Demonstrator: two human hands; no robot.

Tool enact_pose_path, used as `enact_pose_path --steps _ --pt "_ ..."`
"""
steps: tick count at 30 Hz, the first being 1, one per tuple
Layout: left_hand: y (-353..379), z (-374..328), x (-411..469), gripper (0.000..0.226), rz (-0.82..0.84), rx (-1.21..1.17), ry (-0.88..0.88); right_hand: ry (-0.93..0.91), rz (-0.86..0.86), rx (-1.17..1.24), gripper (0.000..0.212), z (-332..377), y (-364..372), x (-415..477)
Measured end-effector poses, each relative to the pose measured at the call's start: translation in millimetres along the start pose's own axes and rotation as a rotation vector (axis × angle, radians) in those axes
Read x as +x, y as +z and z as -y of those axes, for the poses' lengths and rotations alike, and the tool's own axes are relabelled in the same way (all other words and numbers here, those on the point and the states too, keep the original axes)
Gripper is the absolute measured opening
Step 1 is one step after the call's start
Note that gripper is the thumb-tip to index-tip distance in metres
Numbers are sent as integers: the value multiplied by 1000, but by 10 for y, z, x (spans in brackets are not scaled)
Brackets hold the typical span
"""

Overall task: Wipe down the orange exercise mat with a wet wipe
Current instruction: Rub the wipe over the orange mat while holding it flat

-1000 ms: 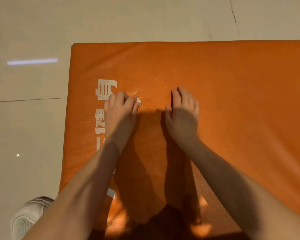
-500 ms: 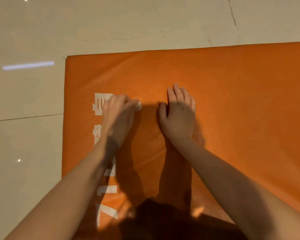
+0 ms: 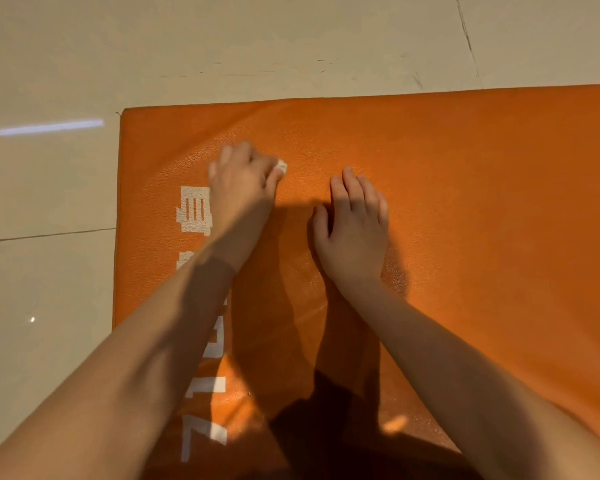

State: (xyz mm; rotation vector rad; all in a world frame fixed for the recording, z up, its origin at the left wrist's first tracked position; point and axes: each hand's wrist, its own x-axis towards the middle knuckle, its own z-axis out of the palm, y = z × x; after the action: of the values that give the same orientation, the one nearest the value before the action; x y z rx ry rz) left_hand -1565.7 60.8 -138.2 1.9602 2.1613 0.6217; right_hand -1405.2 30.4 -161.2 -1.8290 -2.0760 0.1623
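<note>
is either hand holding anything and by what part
The left hand holds the wet wipe bunched under its fingers against the mat; only a corner shows, so the grip cannot be told. The right hand holds nothing.

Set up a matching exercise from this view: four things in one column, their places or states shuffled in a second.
1. left hand
2. right hand
3. small white wet wipe
4. white printed lettering

A. flat on the orange padded exercise mat, fingers straight
B. peeking out from under a hand
C. along the mat's left edge
D. curled over the wipe

Pairs: 1-D, 2-A, 3-B, 4-C
</note>
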Motion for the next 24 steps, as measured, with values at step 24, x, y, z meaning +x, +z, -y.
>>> enact_pose_path --steps 24 --pt "255 -132 392 20 -138 -23 -197 30 -78 30 54 91 144 647"
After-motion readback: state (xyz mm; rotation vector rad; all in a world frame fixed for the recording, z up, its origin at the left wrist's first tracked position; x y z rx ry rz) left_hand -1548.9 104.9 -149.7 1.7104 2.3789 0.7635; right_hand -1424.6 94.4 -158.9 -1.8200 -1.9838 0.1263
